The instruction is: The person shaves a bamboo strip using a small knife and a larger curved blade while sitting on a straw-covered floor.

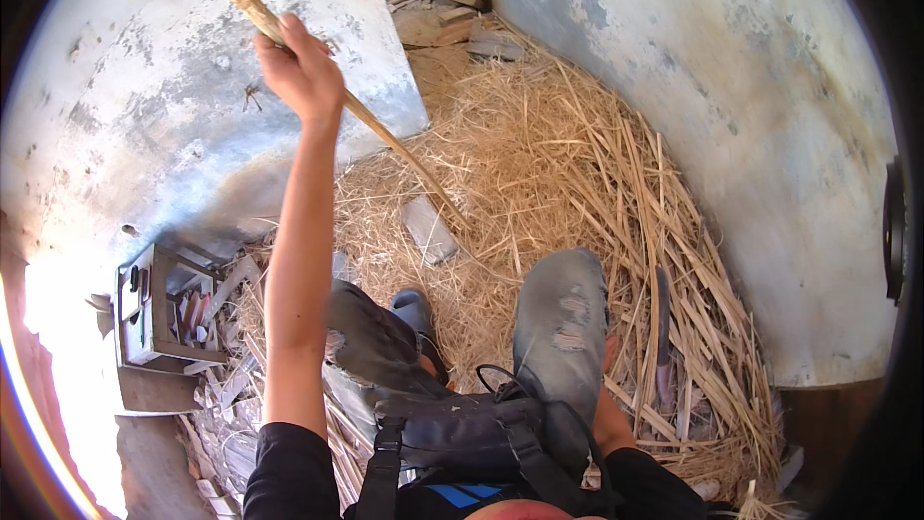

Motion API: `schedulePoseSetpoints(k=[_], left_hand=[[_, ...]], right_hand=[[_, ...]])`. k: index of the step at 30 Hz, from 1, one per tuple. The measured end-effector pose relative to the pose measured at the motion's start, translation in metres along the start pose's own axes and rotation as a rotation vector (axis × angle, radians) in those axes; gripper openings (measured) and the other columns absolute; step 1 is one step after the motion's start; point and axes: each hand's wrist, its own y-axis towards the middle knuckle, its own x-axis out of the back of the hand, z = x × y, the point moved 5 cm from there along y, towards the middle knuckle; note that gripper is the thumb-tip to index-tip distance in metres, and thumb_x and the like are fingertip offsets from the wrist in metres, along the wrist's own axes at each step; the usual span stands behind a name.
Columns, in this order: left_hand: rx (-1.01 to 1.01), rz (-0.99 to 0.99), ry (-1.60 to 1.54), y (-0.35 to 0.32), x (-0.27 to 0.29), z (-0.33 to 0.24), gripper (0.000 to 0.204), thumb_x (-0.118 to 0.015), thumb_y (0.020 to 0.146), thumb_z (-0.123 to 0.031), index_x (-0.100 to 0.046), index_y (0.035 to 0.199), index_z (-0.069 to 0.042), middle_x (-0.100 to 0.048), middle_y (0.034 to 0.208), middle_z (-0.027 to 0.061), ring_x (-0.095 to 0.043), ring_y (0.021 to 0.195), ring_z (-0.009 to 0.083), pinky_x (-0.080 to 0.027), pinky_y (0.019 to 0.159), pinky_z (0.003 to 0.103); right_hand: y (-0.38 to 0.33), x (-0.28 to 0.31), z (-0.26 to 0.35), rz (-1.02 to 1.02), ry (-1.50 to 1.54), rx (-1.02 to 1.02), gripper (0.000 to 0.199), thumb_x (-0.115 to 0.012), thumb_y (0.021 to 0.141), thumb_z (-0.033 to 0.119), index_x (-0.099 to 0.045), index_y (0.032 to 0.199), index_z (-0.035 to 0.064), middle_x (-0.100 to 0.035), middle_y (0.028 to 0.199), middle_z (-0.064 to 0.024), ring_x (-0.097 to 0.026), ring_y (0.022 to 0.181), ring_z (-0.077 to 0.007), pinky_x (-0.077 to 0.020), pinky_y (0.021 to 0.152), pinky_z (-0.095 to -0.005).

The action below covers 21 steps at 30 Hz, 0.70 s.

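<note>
My left hand [303, 77] is raised far forward, its fingers wrapped round the thick end of a long split bamboo strip [390, 140]. The strip slants down to the right and thins toward the straw near my right knee [563, 318]. Beside that knee only a sliver of my right hand [611, 351] shows, low down; its fingers are hidden behind the leg. A curved blade with a handle [663, 337] lies on the strips to the right of it. Below the held strip, a grey rectangular block [430, 229] rests on the shavings.
Loose shavings [510, 135] cover the floor, with long bamboo strips [664, 221] piled along the right wall [751, 106]. At left stands a small wooden stool-like frame [164, 313] with odds and ends in it. Stones and wood pieces [462, 14] lie at the back. A pale slab [207, 135] leans at the far left.
</note>
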Motion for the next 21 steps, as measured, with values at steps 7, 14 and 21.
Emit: schedulePoseSetpoints(k=[7,14,21], left_hand=[[0.323,0.503,0.347,-0.096,0.005,0.075,0.030,-0.045,0.107,-0.023,-0.047,0.128,-0.002,-0.070,0.091,0.0133,-0.071,0.091,0.0253,-0.056,0.079,0.040],[0.220,1.021,0.485,-0.156,-0.010,0.160,0.030,-0.054,0.102,-0.029,-0.055,0.113,0.000,-0.071,0.093,0.0224,-0.068,0.089,0.0432,-0.052,0.079,0.051],[0.252,1.058,0.372,-0.160,-0.021,0.161,0.029,-0.054,0.102,-0.025,-0.056,0.111,0.002,-0.070,0.094,0.0249,-0.066,0.093,0.0460,-0.051,0.081,0.051]], right_hand=[[0.008,0.003,-0.014,0.232,0.205,-0.173,0.022,-0.056,0.104,0.023,-0.058,0.113,0.0033,-0.064,0.106,-0.0206,-0.066,0.094,-0.0349,-0.0540,0.077,-0.0469],[0.002,0.005,-0.023,0.339,0.347,-0.354,0.025,-0.055,0.104,0.024,-0.058,0.115,0.0021,-0.064,0.100,-0.0196,-0.066,0.089,-0.0332,-0.0539,0.074,-0.0455],[0.006,0.015,-0.032,0.334,0.502,-0.532,0.028,-0.054,0.105,0.026,-0.057,0.117,0.0010,-0.064,0.095,-0.0187,-0.066,0.084,-0.0314,-0.0539,0.071,-0.0440]])
